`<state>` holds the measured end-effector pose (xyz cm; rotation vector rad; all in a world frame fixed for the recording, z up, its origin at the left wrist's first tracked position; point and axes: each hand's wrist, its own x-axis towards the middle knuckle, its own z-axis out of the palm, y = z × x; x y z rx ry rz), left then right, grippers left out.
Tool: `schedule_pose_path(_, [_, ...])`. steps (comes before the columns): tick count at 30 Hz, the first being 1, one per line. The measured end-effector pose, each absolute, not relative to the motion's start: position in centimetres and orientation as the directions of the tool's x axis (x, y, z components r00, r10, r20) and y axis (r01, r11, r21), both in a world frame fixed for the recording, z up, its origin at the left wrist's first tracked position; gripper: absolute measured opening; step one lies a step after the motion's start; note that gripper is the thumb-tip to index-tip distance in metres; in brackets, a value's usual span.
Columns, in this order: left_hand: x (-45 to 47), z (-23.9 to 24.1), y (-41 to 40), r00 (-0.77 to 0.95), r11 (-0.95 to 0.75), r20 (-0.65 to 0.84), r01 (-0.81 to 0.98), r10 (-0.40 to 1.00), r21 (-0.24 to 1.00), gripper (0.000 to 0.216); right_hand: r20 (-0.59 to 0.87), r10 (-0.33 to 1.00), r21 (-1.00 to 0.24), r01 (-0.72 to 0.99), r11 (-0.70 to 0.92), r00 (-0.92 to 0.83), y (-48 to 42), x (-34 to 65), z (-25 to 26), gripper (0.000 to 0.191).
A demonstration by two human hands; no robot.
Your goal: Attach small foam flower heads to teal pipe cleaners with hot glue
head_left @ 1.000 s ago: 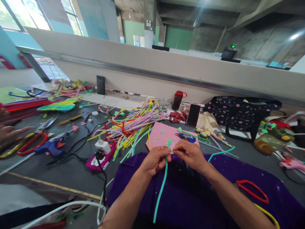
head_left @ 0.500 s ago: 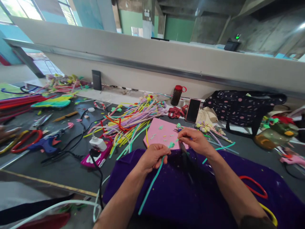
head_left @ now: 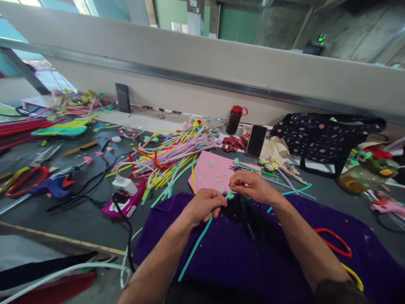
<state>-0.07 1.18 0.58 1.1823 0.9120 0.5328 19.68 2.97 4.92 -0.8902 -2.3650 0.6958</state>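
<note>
My left hand (head_left: 205, 207) is closed in a pinch around a teal pipe cleaner (head_left: 195, 249), whose long tail hangs down over the purple cloth. Out of its fingertips pokes a small mint-green flower-like head (head_left: 230, 194). My right hand (head_left: 251, 185) is closed too, its thumb and finger pinched right at that head; what they grip is hidden. A dark, blurred tool shape (head_left: 246, 213) shows below the right palm, its kind unclear. Behind both hands lies a pink board (head_left: 207, 169) with several small mint and yellow snippets on it.
Purple cloth (head_left: 190, 236) covers the near edge. Left are a bundle of colourful pipe cleaners (head_left: 171, 158), a magenta power strip (head_left: 137, 198), a blue glue gun (head_left: 57, 190) and red-handled scissors (head_left: 41, 173). Behind stand a bottle (head_left: 234, 120), a phone (head_left: 256, 141) and a patterned bag (head_left: 322, 137).
My right hand has moved left and its fingertips have come to the green head, where a small green piece showed in them before. The camera view has shifted slightly.
</note>
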Motion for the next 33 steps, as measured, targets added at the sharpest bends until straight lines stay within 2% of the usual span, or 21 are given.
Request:
schedule_pose_path(26, [0.08, 0.89, 1.10, 0.515, 0.319, -0.326, 0.105, 0.792, 0.942, 0.020, 0.249, 0.700, -0.515, 0.520, 0.681, -0.670, 2.69, 19.44, 4.52, 0.008])
schedule_pose_path(33, [0.00, 0.79, 1.25, 0.498, 0.330, -0.328, 0.089, 0.802, 0.940, 0.022, 0.286, 0.717, -0.578, 0.483, 0.658, -0.635, 2.71, 19.41, 4.80, 0.012])
